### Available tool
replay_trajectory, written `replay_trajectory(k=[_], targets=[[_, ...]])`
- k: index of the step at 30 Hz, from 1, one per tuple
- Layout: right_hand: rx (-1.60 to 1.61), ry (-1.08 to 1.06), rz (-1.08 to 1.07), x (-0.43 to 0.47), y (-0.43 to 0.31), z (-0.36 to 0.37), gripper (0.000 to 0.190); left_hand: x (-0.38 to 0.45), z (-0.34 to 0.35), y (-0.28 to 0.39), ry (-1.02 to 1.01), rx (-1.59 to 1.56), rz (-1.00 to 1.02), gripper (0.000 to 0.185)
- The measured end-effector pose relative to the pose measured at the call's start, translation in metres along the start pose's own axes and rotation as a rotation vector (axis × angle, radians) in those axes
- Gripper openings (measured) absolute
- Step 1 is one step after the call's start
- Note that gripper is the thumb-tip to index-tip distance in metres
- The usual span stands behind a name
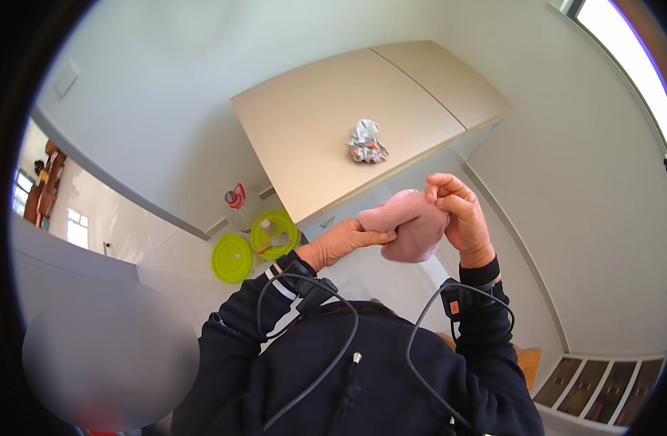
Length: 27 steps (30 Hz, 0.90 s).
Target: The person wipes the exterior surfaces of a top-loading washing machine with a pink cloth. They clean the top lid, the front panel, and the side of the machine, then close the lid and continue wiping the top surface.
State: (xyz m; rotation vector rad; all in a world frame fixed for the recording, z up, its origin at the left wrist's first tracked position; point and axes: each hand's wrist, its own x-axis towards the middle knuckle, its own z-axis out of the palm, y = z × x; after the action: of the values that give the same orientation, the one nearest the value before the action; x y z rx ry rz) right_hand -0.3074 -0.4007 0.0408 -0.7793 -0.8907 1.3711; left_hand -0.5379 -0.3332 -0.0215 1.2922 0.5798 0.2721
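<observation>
A folded piece of pink cloth (pixel 412 229) is held up in front of my body, off the near edge of a beige-topped cabinet (pixel 311 125). My left hand (pixel 349 240) grips its left end, thumb on top and fingers underneath. At the upper right side, my right hand (pixel 461 212) pinches the cloth's edge with bent fingers; part of that contact is hidden. On the cabinet top, beyond the cloth, lies a crumpled silvery wrapper (pixel 368 143) with a coloured print.
Two buckets with green lids (pixel 232 259) stand left of the cabinet, with a wooden-handled scraper (pixel 276 243) and small bottle on one. Behind them is a large clear plastic jug (pixel 245 210). Walls flank the cabinet. Dark cables (pixel 349 349) loop from both wrists. A slatted rack (pixel 597 389) sits lower right.
</observation>
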Motion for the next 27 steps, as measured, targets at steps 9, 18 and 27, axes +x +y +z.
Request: replay_trajectory(k=[9,18,27], targets=[[-0.153,-0.138,-0.008,0.102,-0.006,0.044,0.033,-0.039,-0.081,0.076,0.467,0.352,0.130,0.041],[-0.514,-0.316,-0.170,0.180,0.077,0.044,0.030,-0.055,-0.160,0.044,0.802,0.956,0.113,0.045],[-0.527,0.028,0.198,0.150,0.169,0.007,0.046,-0.055,-0.157,-0.059,0.906,0.388,-0.126,0.042]])
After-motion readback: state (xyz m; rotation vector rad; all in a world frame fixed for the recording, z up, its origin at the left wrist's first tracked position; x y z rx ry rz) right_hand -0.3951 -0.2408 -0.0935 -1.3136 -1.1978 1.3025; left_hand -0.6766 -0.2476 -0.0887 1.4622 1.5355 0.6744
